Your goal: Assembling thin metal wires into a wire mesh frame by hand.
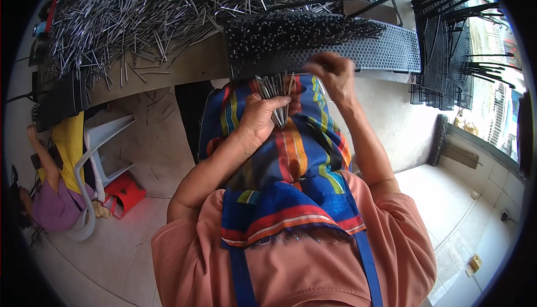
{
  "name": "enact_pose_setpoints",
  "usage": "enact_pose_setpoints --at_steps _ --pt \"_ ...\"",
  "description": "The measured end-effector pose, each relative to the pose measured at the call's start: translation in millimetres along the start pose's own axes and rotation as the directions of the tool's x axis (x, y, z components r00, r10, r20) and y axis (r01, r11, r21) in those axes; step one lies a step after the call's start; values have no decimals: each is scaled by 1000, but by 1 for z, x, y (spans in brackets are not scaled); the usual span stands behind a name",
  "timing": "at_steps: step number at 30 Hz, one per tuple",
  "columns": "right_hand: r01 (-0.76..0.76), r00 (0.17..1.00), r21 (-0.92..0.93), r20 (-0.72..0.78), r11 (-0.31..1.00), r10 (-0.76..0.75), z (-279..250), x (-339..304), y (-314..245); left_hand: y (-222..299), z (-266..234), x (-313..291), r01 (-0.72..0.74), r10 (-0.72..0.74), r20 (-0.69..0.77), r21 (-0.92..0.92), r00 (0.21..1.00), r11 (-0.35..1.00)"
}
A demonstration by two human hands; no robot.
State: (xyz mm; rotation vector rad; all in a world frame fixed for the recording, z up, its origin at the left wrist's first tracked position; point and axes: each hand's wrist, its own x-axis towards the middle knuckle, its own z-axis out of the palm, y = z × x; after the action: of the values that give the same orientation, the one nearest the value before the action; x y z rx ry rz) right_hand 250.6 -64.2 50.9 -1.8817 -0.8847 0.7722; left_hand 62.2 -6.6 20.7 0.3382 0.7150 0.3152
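My left hand (258,115) is closed around a bundle of thin metal rods (275,86), held upright above my lap with their tips fanned toward the table. Just beyond them lies a long perforated metal tray (386,54). Dark rods with shiny tips (279,35) stand packed in its holes on the left and along the far side, while bare holes show at the near right. My right hand (337,76) hovers at the tray's near edge, right of the bundle. Its fingers are bent and smeared by motion, so anything between them is hidden.
A large heap of loose metal rods (151,10) covers the table (193,63) behind and left. More perforated racks with long dark rods (442,49) stand at the right, by a window. At far left, a co-worker in a striped top (56,203) sits near a pale chair (84,178) and red bag (126,195).
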Motion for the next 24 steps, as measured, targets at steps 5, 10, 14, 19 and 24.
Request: enact_pose_setpoints --at_steps 5,10,14,19,24 --pt "-218 948 287 289 933 133 24 -15 10 -3 -4 0 55 -59 45 88 997 995" --pt "-70 986 410 -112 910 127 18 -4 -7 6 -10 -10 22 -14 -100 77 995 997" --pt "435 876 198 -321 879 -361 24 16 -10 -3 -15 -19 67 -45 -101 235 994 970" --pt "443 876 130 -275 887 -397 23 17 -9 9 -6 -28 97 -62 -115 330 991 939" --pt "366 921 221 -228 904 -317 28 18 6 4 -3 -19 -29 57 -104 260 993 965"
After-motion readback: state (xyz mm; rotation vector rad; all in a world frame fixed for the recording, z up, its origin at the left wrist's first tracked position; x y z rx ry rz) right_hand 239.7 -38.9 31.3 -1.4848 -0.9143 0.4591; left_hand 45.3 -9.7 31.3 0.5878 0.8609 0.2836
